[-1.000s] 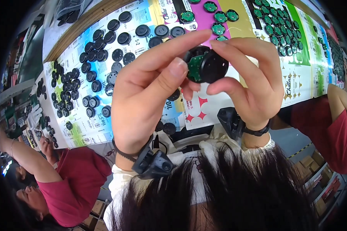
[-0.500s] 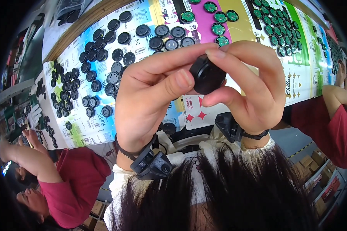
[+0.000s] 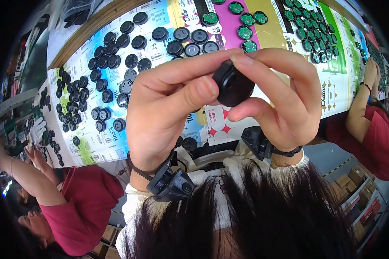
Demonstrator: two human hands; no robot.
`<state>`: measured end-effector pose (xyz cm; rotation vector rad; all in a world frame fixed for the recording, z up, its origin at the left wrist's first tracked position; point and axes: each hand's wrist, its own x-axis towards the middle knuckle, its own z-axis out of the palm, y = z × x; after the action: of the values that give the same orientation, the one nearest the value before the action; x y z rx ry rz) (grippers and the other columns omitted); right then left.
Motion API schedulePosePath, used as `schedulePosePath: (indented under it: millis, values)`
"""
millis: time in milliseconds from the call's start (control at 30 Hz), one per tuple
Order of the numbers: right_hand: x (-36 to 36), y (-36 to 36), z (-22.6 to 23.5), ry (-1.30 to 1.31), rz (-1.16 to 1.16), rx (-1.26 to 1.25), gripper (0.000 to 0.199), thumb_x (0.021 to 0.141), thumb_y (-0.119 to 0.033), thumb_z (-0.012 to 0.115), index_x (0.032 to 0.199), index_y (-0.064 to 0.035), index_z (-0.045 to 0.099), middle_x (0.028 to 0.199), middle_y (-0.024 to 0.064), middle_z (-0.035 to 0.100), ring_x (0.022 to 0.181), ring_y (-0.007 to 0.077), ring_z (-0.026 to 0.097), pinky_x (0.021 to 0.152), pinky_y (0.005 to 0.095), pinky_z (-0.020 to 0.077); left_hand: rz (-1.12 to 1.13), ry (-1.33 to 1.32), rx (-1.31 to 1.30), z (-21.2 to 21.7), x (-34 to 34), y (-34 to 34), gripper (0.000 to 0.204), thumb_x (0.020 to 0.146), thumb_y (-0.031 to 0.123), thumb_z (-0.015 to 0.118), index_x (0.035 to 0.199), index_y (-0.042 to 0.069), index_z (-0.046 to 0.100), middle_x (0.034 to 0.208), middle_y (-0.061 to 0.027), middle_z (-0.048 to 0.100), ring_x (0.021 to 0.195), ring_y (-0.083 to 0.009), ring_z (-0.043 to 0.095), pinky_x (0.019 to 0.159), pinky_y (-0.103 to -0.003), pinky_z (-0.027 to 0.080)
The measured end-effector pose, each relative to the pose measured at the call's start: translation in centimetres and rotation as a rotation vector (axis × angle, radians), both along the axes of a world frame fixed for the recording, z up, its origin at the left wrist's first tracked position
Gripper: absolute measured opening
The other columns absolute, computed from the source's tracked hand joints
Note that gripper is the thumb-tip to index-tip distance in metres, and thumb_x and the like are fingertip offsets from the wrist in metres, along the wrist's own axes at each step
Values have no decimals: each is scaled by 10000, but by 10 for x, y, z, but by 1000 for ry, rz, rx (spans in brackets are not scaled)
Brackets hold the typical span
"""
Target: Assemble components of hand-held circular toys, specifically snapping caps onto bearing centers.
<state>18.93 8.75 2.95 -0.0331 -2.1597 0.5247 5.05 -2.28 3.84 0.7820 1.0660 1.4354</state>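
A round black plastic housing [image 3: 234, 86] is held up between my two hands, above the near part of the table. My left hand [image 3: 160, 103] grips its left side, thumb in front and index finger stretched along the top. The fingertips of my right hand [image 3: 289, 95] touch its top edge, and the right thumb is just under its lower right side. The housing is tilted, with its dark round face turned toward me; details on that face are too dark to make out. Behind my hands lie loose round black housings [image 3: 175, 48].
Several black housings [image 3: 78, 95] stand in groups at the left. Round green circuit boards in black rims [image 3: 245, 32] lie at the far middle and right. A wooden strip [image 3: 95, 32] edges the far left. Co-workers in red sleeves [image 3: 82, 207] sit on both sides.
My hands and the housing have barely moved. The co-worker on the right has moved a forearm farther over the table; the left co-worker's arm has shifted too.
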Motion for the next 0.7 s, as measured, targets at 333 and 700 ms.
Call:
schedulePosePath:
  millis: [333,700]
  values:
    - [4,-4,5,-28,-50,-55,515,558,-278,671,973,14,581,913,112,519,771,201,531,631,260,440,-28,-2,-20,3,1,3,555,787,348,549,1128,-77,441,1113,-184,497,1006,-240,508,888,-353,382]
    - [2,-3,3,5,-25,-16,522,559,-286,674,962,32,580,915,114,506,756,190,533,611,248,448,-38,8,-21,5,1,2,587,774,374,552,1127,-81,438,1097,-183,507,989,-238,519,877,-343,391]
